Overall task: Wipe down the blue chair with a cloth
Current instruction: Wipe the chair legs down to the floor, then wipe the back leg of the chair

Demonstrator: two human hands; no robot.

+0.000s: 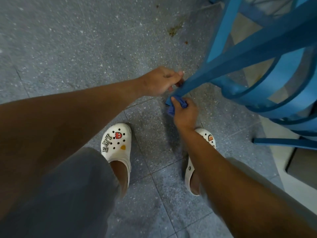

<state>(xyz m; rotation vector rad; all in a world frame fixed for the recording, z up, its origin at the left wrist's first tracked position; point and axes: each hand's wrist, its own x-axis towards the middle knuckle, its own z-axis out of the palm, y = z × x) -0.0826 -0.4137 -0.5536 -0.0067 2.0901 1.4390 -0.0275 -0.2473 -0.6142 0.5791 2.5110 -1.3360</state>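
Down low, left hand (160, 81) gripping blue chair (243, 54) leg, right hand (184, 112) clutching cloth (171, 109)

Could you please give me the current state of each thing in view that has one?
blue chair: tipped over, one leg end held up by the hands.
cloth: bunched, pressed to that leg's tip.
left hand: gripping the leg.
right hand: gripping the cloth.
floor: stained near the chair.

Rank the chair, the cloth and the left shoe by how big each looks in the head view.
1. Chair: largest by far, though cut off at the frame edge.
2. Left shoe.
3. Cloth: smallest showing, but bunched in the right hand, so partly hidden.
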